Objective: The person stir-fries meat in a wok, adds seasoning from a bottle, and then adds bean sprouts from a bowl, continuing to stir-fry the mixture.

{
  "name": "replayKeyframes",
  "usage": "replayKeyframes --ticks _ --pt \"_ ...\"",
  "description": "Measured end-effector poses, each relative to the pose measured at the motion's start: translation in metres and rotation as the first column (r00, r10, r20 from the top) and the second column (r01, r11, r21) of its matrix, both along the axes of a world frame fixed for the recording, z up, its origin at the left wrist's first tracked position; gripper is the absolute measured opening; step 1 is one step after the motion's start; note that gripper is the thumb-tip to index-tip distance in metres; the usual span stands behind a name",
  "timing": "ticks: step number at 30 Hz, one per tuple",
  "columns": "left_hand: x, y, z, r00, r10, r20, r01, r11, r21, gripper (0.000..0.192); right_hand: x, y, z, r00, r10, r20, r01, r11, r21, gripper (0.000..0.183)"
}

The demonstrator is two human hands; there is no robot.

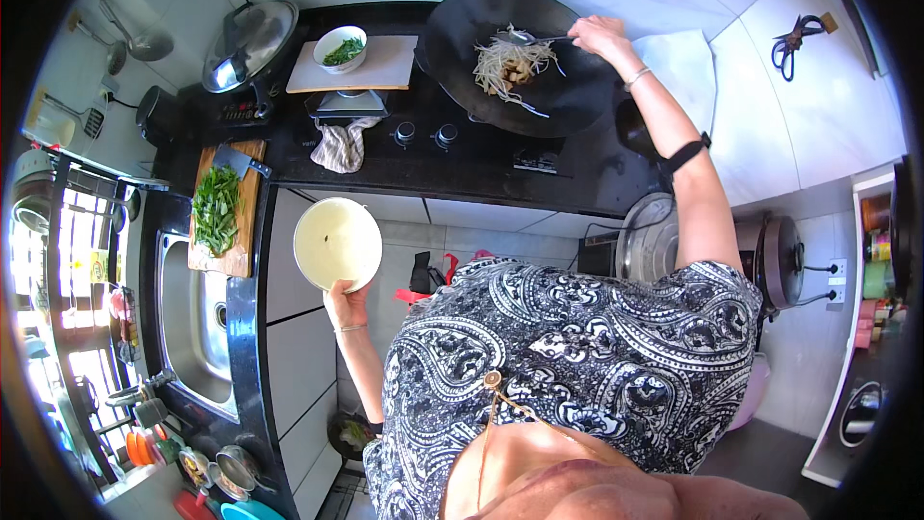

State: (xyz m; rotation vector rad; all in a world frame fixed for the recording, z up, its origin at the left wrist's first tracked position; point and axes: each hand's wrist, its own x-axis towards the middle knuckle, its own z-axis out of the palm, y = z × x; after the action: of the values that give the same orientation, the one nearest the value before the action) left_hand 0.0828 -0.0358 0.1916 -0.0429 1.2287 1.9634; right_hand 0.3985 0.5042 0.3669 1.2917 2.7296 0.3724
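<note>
My left hand (pixel 348 307) grips the rim of a pale bowl (pixel 338 240), held out in front of the counter. The bowl's inside faces me and holds only a small dark speck. Over the right side of a large black wok (pixel 447 79), my right hand (pixel 600 35) holds the handle of a metal cooking utensil (pixel 521 36). Its head rests at pale shredded strips (pixel 498 58), which look like bean sprouts or noodles. Brown pieces (pixel 517 72) lie among them in the wok.
Chopped greens (pixel 343 51) fill a white bowl (pixel 338 69) on a board (pixel 393 61) left of the wok. A cleaver (pixel 234 159) and leafy greens (pixel 215 209) lie on a wooden cutting board (pixel 249 231) overlapping the sink (pixel 191 332). A striped cloth (pixel 343 148) hangs near the stove knobs (pixel 446 136).
</note>
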Motion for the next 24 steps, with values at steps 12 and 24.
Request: replayKeyframes --ticks 12,24 --pt "0.01 0.008 0.002 0.999 0.002 0.047 -0.002 1.0 -0.001 0.061 0.056 -0.038 0.047 0.975 0.103 0.197 -0.027 0.934 -0.357 0.033" --pt "0.002 0.019 0.008 1.0 -0.021 0.015 0.021 1.0 -0.004 0.059 0.004 -0.055 0.022 0.961 -0.096 0.261 0.155 0.964 -0.216 0.029"
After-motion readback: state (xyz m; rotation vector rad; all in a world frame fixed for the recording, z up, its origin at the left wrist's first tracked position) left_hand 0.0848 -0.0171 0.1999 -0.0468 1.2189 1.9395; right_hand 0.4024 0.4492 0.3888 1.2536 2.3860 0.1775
